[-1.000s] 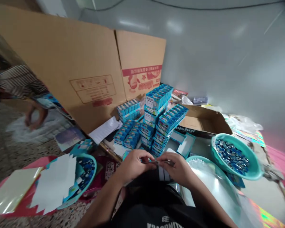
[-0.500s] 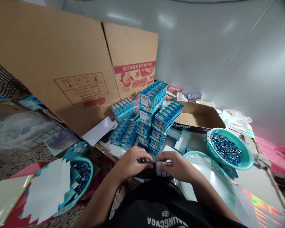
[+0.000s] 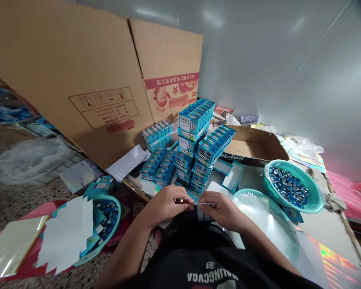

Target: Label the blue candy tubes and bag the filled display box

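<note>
Close in front of my body, my left hand (image 3: 172, 204) is closed, thumb and index finger pinched at the tip. What lies in this pinch, if anything, is too small to make out. Almost touching it, my right hand (image 3: 219, 207) grips a thin white card piece (image 3: 207, 204), seen nearly edge-on. A pale panel with dark lines shows below the right fingers. Just beyond the hands, a small blue printed piece (image 3: 192, 196) lies on the table. Stacked blue printed display boxes (image 3: 207, 150) with round openings stand behind it.
A turquoise basket (image 3: 319, 202) of blue shiny pieces sits at right, beside a shallow turquoise basin (image 3: 289, 241). An open carton (image 3: 252, 142) lies behind. Large cardboard (image 3: 102, 60) stands at left. Low left, another basket (image 3: 118, 214) holds blue pieces and white card sheets (image 3: 64, 237).
The view has shifted slightly. Both hands stay close together; the white card piece in my right hand now shows more edge-on, with fingers closer around it.
</note>
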`<state>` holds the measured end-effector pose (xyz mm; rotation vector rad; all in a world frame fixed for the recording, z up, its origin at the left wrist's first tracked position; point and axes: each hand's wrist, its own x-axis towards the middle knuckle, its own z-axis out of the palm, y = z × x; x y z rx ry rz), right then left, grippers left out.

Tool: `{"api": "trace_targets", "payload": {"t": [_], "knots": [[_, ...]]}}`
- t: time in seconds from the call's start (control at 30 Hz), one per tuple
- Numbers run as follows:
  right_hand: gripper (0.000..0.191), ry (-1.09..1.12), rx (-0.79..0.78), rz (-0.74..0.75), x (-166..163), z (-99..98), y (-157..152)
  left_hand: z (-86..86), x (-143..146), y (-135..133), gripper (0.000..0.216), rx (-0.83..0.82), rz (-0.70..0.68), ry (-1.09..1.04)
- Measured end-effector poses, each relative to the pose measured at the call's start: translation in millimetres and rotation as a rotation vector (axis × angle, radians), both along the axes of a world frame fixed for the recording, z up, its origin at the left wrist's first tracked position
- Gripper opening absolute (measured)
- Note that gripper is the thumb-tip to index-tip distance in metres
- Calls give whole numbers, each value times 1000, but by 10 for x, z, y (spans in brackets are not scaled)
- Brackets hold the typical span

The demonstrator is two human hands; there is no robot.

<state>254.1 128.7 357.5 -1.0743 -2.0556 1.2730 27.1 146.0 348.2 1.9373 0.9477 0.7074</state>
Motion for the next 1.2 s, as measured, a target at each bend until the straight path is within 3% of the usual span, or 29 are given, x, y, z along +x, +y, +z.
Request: {"api": "trace_targets", "payload": {"t": [0.17,0.3,0.43,0.53,0.8,1.2], "knots": [[21,37,3,-41,-31,-2,-7,-35,12,8,9,92,23,8],[27,43,6,-132,-42,-7,0,-73,72,-22,6,395,104,38],[28,75,-29,-227,-45,-45,10,-147,174,-91,18,773,252,147],[28,123,-101,-287,-52,-91,10,-236,215,-138,27,917,276,170],[28,152,-69,-316,-79,-109,17,-454,210,-169,35,986,305,123],[27,117,-47,-295,-36,-40,0,-505,253,-198,17,1016,274,58]]}}
